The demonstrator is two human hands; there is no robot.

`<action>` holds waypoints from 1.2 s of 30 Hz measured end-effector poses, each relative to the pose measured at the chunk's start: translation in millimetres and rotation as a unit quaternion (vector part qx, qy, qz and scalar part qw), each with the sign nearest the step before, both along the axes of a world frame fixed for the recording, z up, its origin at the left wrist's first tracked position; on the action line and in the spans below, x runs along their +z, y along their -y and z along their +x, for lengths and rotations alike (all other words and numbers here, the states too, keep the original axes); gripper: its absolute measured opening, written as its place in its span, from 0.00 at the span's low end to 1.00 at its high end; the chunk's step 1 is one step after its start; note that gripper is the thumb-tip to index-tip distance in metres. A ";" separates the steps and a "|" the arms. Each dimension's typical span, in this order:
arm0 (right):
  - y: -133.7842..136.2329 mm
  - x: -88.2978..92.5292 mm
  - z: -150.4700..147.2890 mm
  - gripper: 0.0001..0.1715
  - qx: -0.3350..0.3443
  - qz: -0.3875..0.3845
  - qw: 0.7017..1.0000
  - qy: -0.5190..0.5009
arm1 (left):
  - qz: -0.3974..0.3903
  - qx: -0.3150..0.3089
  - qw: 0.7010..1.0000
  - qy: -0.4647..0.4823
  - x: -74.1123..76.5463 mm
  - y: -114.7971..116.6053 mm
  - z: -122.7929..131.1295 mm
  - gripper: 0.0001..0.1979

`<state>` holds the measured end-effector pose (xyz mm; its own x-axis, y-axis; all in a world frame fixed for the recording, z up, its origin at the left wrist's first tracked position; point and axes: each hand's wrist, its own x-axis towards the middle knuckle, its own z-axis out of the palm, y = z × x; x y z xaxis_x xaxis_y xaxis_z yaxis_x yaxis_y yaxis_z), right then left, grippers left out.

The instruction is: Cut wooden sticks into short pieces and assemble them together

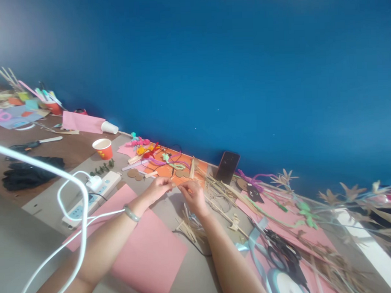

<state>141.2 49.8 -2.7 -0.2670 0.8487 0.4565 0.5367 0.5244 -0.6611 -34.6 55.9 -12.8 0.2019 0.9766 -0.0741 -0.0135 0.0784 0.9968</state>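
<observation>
My left hand (159, 188) and my right hand (193, 195) meet over the table, fingertips pinched together on a thin pale straw strip (177, 186) stretched between them. A grey bangle (131, 213) sits on my left wrist. Under my left forearm lies a pink paper sheet (147, 246). Just beyond the hands is an orange paper sheet (170, 166) with coloured pipe-cleaner pieces and small brown discs on it. A bundle of loose straw pieces (190, 225) lies below my right hand.
A white power strip (91, 195) with a white cable (48, 168) is on the left, beside a red paper cup (103, 148). A dark phone (227, 167) leans on the blue wall. Dried straw stems, pink sheets and black scissors (282, 252) cover the right side.
</observation>
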 end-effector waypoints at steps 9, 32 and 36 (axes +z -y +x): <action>-3.7 -0.8 4.4 0.11 -0.010 -0.067 0.994 -0.083 | -0.017 0.025 1.000 0.000 -6.6 -5.0 -1.5 0.15; 1.0 3.0 -1.5 0.10 0.004 -0.072 0.994 -0.083 | -0.009 -0.020 0.999 -0.024 3.9 3.7 2.8 0.12; 0.2 0.0 -1.5 0.10 -0.006 -0.065 0.996 -0.067 | -0.027 -0.015 0.999 -0.022 6.7 3.7 3.1 0.11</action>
